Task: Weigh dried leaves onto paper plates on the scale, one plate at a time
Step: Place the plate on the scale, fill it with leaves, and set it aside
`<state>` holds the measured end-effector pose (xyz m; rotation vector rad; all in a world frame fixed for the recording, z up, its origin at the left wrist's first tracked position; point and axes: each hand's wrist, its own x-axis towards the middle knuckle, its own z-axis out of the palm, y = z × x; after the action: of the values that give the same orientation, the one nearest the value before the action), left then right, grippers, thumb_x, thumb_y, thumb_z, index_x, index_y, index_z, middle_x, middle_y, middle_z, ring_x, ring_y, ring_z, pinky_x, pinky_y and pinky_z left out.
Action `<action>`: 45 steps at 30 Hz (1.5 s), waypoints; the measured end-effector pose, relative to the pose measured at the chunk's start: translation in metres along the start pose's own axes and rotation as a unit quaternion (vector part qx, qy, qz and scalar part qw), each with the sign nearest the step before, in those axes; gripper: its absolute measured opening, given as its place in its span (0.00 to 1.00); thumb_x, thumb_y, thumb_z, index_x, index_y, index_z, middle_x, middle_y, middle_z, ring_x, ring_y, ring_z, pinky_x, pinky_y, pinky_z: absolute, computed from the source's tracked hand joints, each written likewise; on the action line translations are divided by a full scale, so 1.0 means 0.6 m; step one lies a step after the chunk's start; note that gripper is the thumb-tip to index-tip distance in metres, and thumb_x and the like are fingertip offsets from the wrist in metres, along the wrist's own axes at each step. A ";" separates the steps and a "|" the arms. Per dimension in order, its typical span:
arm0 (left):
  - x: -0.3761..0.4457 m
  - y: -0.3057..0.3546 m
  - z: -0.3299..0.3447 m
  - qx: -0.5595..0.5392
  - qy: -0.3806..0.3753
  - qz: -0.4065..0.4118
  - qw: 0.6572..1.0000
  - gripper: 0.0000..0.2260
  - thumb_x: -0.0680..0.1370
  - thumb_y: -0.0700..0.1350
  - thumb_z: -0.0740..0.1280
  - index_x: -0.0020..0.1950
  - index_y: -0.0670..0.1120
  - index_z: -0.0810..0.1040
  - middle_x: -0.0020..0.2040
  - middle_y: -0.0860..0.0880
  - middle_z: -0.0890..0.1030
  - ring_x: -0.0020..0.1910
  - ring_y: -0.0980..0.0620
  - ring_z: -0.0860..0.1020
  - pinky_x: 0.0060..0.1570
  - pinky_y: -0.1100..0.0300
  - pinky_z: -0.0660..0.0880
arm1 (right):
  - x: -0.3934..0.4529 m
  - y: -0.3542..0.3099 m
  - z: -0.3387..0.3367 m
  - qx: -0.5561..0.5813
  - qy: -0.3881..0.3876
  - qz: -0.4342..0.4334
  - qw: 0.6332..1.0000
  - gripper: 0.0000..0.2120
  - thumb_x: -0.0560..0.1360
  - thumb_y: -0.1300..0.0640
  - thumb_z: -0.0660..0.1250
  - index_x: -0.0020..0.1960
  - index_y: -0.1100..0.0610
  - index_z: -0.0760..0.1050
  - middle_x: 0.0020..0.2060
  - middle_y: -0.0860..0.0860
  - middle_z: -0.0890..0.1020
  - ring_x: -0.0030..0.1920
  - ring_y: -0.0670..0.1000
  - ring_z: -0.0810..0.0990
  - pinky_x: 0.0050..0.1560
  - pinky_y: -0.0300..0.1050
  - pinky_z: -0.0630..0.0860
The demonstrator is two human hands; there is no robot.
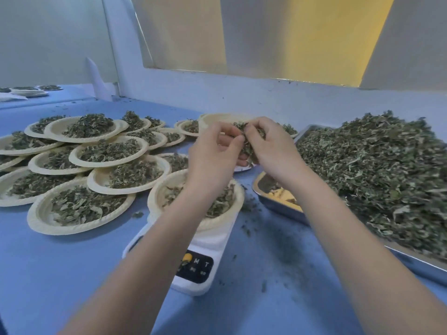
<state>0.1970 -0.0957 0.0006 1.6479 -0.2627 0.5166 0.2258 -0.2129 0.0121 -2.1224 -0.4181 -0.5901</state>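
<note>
While both hands hang over the middle of the bench [72,274], I see a small clump of dried leaves [249,139] held between them. My left hand [215,153] has its fingers [238,139] curled, with thumb and fingertips pinching the clump. My right hand [271,146] has its fingers curled round the same clump from the other side. The leaves look crumbly, thin and dull green.

Below my wrists stands the white scale [193,252], smooth and flat, with a dark button panel at its near end. On it sits a round paper plate [154,194] with a bumpy, ridged rim and some leaves [222,201] inside. My left arm hides part of it.

Toward the bench's left edge lie many filled plates [79,163], pale and round, overlapping and stacked on each other. Toward the right edge sits a shiny metal tray [411,259] with a big rough heap of loose leaves [375,170]. A smaller metal tray [268,201] sits just beside it, close to the scale.

The bench top is smooth and blue. Green crumbs [278,238] are scattered between the scale and the big tray. That strip and the near left corner give open room. Plates crowd the far side behind my hands.
</note>
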 end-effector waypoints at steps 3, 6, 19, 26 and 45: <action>0.006 0.007 0.075 0.013 -0.037 -0.012 0.999 0.09 0.77 0.39 0.65 0.40 0.51 0.73 0.32 0.52 0.77 0.29 0.53 0.81 0.41 0.53 0.80 | -0.013 0.042 -0.063 -0.034 0.017 0.026 0.999 0.10 0.81 0.51 0.57 0.41 0.45 0.69 0.32 0.45 0.74 0.26 0.38 0.70 0.26 0.30 0.64; 0.008 0.007 0.139 0.087 -0.122 -0.035 0.988 0.06 0.78 0.41 0.64 0.43 0.50 0.74 0.37 0.50 0.79 0.36 0.49 0.82 0.49 0.48 0.78 | -0.027 0.087 -0.122 -0.108 0.005 0.055 0.993 0.09 0.81 0.51 0.56 0.43 0.47 0.70 0.32 0.47 0.75 0.25 0.40 0.70 0.24 0.30 0.64; 0.000 0.009 0.108 0.371 -0.237 -0.006 0.898 0.11 0.78 0.39 0.61 0.54 0.47 0.80 0.54 0.47 0.81 0.54 0.47 0.77 0.49 0.61 0.70 | -0.044 0.092 -0.111 -0.237 -0.217 0.029 0.947 0.17 0.81 0.44 0.54 0.64 0.46 0.73 0.57 0.47 0.80 0.55 0.50 0.77 0.51 0.44 0.71; -0.003 0.005 -0.080 0.351 -0.067 -0.031 0.934 0.07 0.76 0.42 0.64 0.50 0.53 0.79 0.44 0.57 0.79 0.42 0.59 0.76 0.38 0.64 0.67 | -0.044 0.024 -0.012 -0.131 -0.329 0.023 0.935 0.35 0.72 0.32 0.60 0.73 0.50 0.64 0.70 0.46 0.70 0.68 0.48 0.69 0.67 0.46 0.66; -0.031 -0.053 -0.215 0.309 -0.002 -0.191 0.932 0.10 0.78 0.36 0.58 0.41 0.41 0.76 0.35 0.41 0.71 0.32 0.47 0.69 0.32 0.59 0.66 | -0.044 -0.029 0.034 -0.185 -0.365 0.022 0.912 0.65 0.54 0.34 0.78 0.78 0.52 0.44 0.77 0.46 0.53 0.75 0.47 0.55 0.70 0.40 0.53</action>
<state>0.1720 0.0330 -0.0267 2.2441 0.2500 0.3090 0.2004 -0.1888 -0.0012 -2.6745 -0.7032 0.2066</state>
